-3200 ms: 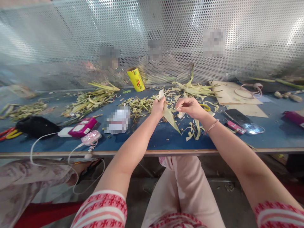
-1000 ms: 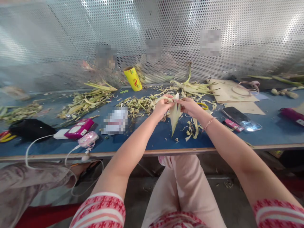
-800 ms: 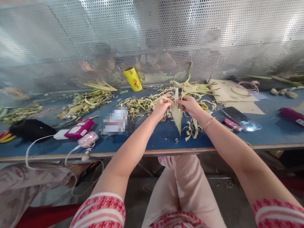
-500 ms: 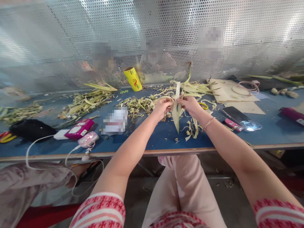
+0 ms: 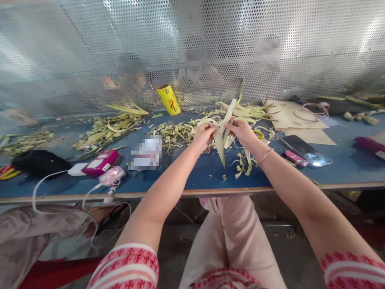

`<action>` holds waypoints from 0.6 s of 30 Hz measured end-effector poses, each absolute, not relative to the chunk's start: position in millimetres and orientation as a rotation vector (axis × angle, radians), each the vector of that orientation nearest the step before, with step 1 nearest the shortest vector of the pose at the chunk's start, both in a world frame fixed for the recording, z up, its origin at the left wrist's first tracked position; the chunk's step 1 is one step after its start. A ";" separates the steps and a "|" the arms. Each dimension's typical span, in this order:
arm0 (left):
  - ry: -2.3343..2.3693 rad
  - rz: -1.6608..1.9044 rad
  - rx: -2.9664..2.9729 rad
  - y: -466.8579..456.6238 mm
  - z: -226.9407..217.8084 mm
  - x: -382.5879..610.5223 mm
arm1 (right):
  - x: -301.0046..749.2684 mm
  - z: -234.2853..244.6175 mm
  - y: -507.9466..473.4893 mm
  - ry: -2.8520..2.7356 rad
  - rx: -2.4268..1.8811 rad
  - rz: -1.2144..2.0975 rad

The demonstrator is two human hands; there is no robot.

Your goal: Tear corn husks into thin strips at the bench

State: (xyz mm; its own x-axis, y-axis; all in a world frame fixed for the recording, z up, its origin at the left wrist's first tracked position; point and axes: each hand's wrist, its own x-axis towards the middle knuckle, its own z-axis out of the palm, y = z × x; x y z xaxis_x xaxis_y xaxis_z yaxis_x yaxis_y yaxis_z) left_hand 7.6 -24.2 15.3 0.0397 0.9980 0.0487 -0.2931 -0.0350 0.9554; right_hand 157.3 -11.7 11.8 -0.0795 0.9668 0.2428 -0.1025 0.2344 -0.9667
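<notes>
Fingers hide part of the pale leaf; the right edge cuts off a purple object.

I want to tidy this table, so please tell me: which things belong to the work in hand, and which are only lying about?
Likely the work:
- pale leaf, held by left hand and right hand
- shredded strips nearby

Probably not part of it:
- yellow tube
- phone
- magenta box
- black pouch
</notes>
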 end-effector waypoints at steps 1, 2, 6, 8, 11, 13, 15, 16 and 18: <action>0.952 1.347 1.022 -21.2 14.0 6.1 | 157.9 11.8 -12.2 -1.335 -0.895 1.125; 0.964 1.368 0.996 -17.8 12.6 4.2 | 158.5 12.3 -13.3 -1.359 -0.863 1.110; 0.983 1.412 0.869 -4.3 7.4 -5.3 | 161.1 19.2 -20.6 -1.434 -0.750 1.119; 1.027 1.430 0.836 -0.8 5.9 -8.4 | 162.2 23.2 -23.6 -1.427 -0.737 1.171; 1.008 1.426 0.913 -3.0 5.5 -6.9 | 162.7 25.4 -24.7 -1.385 -0.758 1.206; 0.986 1.379 1.026 -8.3 6.2 -2.1 | 161.9 24.1 -24.2 -1.361 -0.820 1.209; 0.991 1.314 1.123 -14.3 6.9 3.6 | 160.5 21.6 -24.4 -1.362 -0.890 1.222; 0.995 1.283 1.159 -16.9 7.1 6.1 | 159.7 20.2 -24.8 -1.377 -0.912 1.229; 1.028 1.217 1.210 -21.0 7.3 9.9 | 158.5 17.5 -26.1 -1.421 -0.930 1.240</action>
State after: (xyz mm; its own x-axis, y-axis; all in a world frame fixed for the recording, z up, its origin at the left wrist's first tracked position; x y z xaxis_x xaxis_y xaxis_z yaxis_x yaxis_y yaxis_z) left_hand 9.9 -21.0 7.3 0.1014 0.9934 0.0539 -0.1127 -0.0423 0.9927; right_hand 158.5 -26.1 17.5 -0.2120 0.9587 0.1895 -0.0580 0.1813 -0.9817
